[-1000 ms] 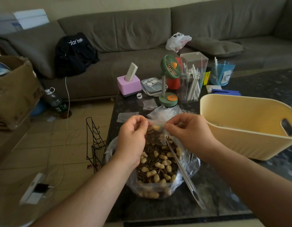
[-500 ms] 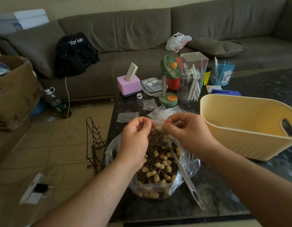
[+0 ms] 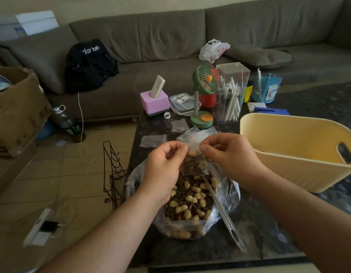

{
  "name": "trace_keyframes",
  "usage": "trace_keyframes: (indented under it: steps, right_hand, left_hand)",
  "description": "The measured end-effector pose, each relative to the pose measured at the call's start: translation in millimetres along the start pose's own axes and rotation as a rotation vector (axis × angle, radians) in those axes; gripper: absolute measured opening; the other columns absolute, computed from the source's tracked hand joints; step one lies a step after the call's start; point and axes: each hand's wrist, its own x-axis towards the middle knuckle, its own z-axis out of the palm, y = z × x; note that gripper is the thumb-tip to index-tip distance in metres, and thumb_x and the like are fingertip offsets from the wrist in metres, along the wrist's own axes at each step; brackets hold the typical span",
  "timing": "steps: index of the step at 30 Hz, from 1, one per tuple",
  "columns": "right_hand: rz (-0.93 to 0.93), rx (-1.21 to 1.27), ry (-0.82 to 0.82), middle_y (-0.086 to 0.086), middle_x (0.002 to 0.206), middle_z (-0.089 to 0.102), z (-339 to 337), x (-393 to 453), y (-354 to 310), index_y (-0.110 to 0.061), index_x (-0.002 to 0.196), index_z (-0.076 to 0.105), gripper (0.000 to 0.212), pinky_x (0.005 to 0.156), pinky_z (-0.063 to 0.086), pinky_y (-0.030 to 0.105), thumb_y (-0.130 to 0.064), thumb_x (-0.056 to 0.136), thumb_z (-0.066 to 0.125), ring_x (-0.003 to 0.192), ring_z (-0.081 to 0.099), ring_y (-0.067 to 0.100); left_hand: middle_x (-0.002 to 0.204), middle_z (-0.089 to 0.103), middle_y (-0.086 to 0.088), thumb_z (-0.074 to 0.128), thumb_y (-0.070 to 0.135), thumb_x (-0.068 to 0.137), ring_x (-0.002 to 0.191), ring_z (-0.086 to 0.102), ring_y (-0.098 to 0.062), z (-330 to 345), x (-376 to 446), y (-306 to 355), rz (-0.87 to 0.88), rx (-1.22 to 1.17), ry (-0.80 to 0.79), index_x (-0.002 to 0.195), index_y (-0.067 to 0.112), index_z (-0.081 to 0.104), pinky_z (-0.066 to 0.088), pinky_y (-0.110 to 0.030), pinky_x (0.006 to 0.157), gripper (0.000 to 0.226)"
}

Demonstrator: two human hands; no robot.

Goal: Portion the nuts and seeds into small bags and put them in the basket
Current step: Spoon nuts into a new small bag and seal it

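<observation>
Now both hands pinch small bag [image 3: 193, 161] by its top seal, left hand [image 3: 164, 170] and right hand [image 3: 230, 154] at opposite ends; bag hangs above bulk sack [image 3: 190, 203]. Basket [image 3: 293, 154] lies rightward, nearer right hand.

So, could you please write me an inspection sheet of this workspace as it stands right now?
Surface: dark stone-patterned table, crowded at the far end.
Job's things: small bag of nuts and seeds held over the big open bag; clear scoop resting in the big bag; yellow basket on the right; spare empty bags lying flat.
Clutter: green fan, pink box, pen container.
Hands: left hand and right hand both pinch the small bag's top edge.
Cables: white cord trailing to a power strip on the floor.
Surroundings: grey sofa, black backpack, cardboard box.
</observation>
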Motion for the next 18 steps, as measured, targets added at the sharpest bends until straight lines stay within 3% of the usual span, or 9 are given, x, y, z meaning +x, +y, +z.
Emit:
trace_keyframes:
  steps: [5, 10, 18]
  right_hand:
    - [-0.036, -0.069, 0.007, 0.008, 0.077, 0.077, 1.0, -0.1, 1.1, -0.025, 0.088, 0.079, 0.004, 0.069, 0.063, 0.057, -0.024, 0.091, 0.08, 0.073, 0.073, 0.037]
    - [-0.092, -0.123, 0.003, 0.015, 0.072, 0.069, 5.3, -0.9, 3.4, -0.024, 0.084, 0.075, 0.012, 0.055, 0.052, 0.049, -0.021, 0.096, 0.076, 0.058, 0.052, 0.024]
    - [-0.106, -0.101, -0.057, 0.014, 0.074, 0.071, 4.7, -2.4, 4.0, -0.026, 0.089, 0.075, 0.007, 0.057, 0.049, 0.039, -0.025, 0.096, 0.075, 0.059, 0.054, 0.022]
  left_hand:
    - [0.1, 0.082, -0.004, 0.068, 0.014, 0.103, 0.099, 0.078, -0.022, 0.1, 0.6, 1.1, -0.009, 0.03, 0.044, 0.103, 0.017, 0.077, 0.063, -0.043, 0.092, 0.01]
    - [0.095, 0.081, -0.002, 0.067, 0.009, 0.103, 0.095, 0.078, -0.021, 2.2, -1.5, 2.7, -0.016, 0.029, 0.064, 0.097, 0.02, 0.077, 0.063, -0.044, 0.092, 0.016]
    - [0.093, 0.08, 0.004, 0.069, 0.011, 0.102, 0.095, 0.076, -0.016, -0.1, -1.7, 4.2, 0.002, 0.074, 0.072, 0.089, 0.033, 0.08, 0.062, -0.039, 0.09, 0.028]
